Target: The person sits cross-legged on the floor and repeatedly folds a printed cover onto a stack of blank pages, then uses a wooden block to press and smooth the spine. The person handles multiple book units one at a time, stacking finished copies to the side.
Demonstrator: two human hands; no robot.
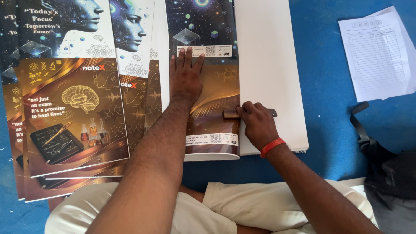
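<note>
You sit cross-legged on a blue floor [329, 143]. To your left lies a fanned pile of finished covers [73, 112], glossy printed sheets in brown and dark blue, overlapping one another. Straight ahead is a stack of white paper [268, 65], and a printed cover [212, 117] is wrapped over its left edge, so this piece looks partly done: the cover is laid in place, and the fold along the stack's edge seems only part pressed. Your left hand [185, 78] lies flat on the cover, fingers together and pointing away from you, forearm stretched forward, pinning the sheet down. Your right hand [256, 123], a red band at the wrist, is curled around a small wooden block [232, 114], pressing it against the fold. A loose printed form [377, 52] lies well apart, upper right.
</note>
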